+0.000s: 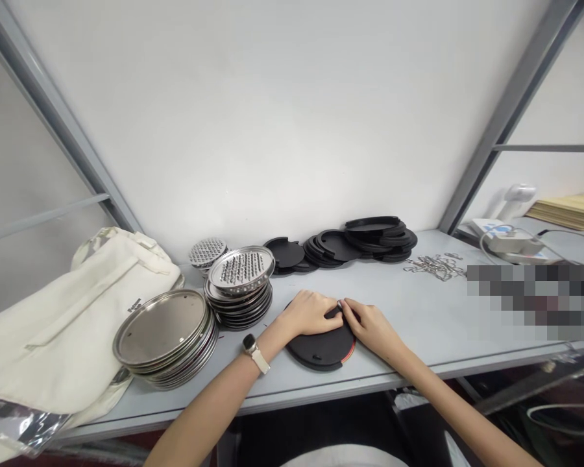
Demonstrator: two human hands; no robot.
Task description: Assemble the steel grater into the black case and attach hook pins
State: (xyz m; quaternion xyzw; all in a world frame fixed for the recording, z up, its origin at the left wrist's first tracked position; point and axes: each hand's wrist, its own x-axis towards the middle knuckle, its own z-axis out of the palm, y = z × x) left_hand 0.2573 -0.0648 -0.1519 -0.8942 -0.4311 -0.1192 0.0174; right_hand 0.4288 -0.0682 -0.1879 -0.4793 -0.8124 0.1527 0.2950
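A round black disc lies flat on the grey table near its front edge. My left hand rests on the disc's far left part, fingers curled, a watch on the wrist. My right hand is at the disc's far right edge, its fingertips pinching a small metal piece against the disc where both hands meet. The disc's right rim shows a thin red-orange line.
Left of the hands stand a stack of perforated metal discs and a stack of plain metal plates. Black discs lie piled at the back. Small metal rings lie at right. A white cloth bag fills the left.
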